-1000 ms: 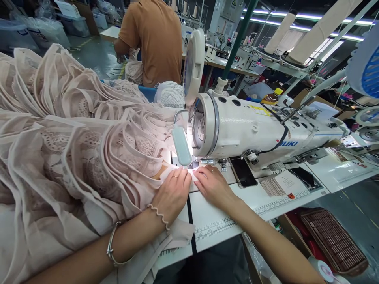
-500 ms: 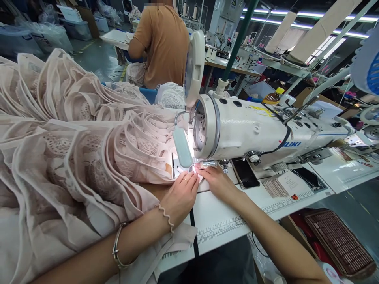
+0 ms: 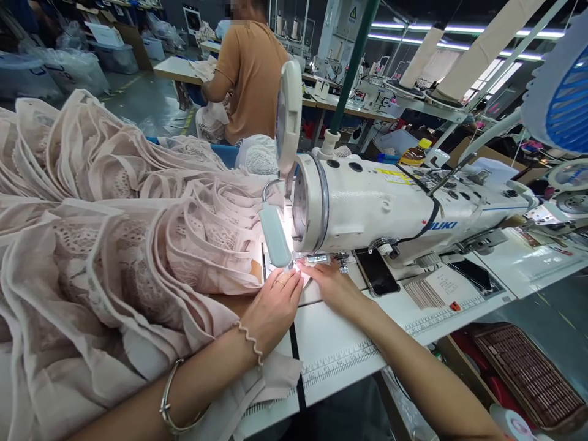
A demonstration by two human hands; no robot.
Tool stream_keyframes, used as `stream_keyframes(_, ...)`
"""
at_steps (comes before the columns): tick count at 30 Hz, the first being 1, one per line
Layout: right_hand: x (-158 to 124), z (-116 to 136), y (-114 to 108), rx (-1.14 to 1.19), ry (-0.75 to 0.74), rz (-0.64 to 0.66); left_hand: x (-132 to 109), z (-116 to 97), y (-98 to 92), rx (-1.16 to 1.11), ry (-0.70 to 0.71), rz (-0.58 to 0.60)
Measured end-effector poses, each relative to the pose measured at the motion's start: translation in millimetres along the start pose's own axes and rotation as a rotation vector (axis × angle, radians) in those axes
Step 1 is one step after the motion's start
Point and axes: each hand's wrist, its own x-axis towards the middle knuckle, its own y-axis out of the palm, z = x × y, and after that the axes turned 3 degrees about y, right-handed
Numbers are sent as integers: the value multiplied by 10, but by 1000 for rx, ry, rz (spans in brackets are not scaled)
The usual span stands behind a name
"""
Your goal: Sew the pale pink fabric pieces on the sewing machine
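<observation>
A white sewing machine [image 3: 362,196] stands over the table, its lamp lighting the needle area. Under a pale green guard [image 3: 274,234], a small piece of pale fabric [image 3: 303,280] lies at the needle. My left hand [image 3: 278,300] presses its closed-together fingers on the fabric's near edge. From the other side my right hand [image 3: 333,285] pinches the fabric, fingertips near the metal presser parts. Both hands' fingertips almost meet. The needle itself is hidden. A big heap of beige lace garments [image 3: 114,239] spreads left of my left hand, partly beneath my left forearm.
Two phones lie on the table, one dark phone [image 3: 377,272] close to my right hand. Beside them is a stack of cards [image 3: 425,288]. A ruler strip [image 3: 340,358] runs along the front edge. A blue fan [image 3: 563,86] stands at right. Another person [image 3: 252,79] sits beyond the machine.
The view has shifted slightly, so the machine sits a little further left and lower. Both hands remain at the fabric by the needle, with little movement.
</observation>
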Motion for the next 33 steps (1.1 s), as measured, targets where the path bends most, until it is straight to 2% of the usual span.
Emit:
stream_keyframes(10,24,92,-47,-35,81,46,-4,24,34,-48,-20,24)
stream_keyframes(17,38,81,-22,-69,71,29,-22,31,53,-47,-45,67)
stream_keyframes(30,57,69,-23,-104,64,54,10,36,39,10,-55,24)
stream_keyframes(33,55,57,-1,-135,68,16,17,65,3,32,-36,15)
